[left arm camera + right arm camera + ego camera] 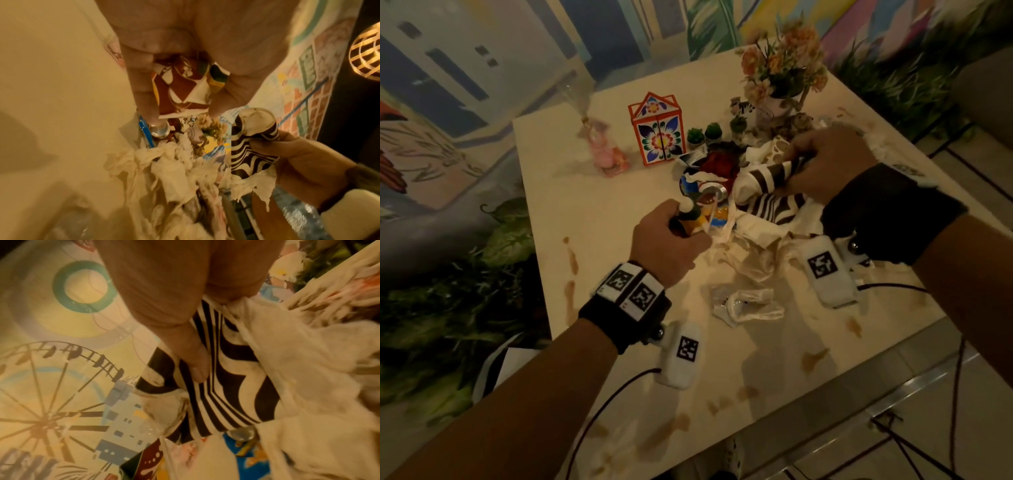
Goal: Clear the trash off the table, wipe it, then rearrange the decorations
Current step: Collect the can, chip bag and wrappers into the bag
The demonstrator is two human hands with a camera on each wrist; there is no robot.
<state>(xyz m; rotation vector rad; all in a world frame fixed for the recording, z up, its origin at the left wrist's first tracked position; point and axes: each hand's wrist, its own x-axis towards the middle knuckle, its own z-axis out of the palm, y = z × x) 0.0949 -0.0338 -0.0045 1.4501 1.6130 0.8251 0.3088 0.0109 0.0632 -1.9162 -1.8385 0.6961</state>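
A heap of crumpled white paper napkins (753, 240), wrappers and a dented silver drink can (714, 189) is seen at the centre of the head view, piled on a cream square table (585, 205) marked with brown stains. A brown-and-white zebra-striped paper cup (767, 178) is held on its side above the heap by the right hand (825, 164), whose fingers are curled round it; from the left wrist view its inside is shown smeared but otherwise bare. In the right wrist view a thumb (197, 368) is pressed against the striped wall.

A small crumpled brown, white and yellow wrapper (180, 87) is pinched between the thumb and curled fingers of the left hand (671, 240), just left of the heap.

Decorations are grouped at the upper centre of the head view: an orange-framed, house-shaped box painted with blue flowers (659, 132), a clear cellophane bag of pink sweets (602, 150) to its left, small green potted plants (703, 133) to its right, and a white pot holding orange artificial flowers (784, 65) at the upper right. A clear crumpled plastic wrapper (746, 305) is left lying lower on the table.
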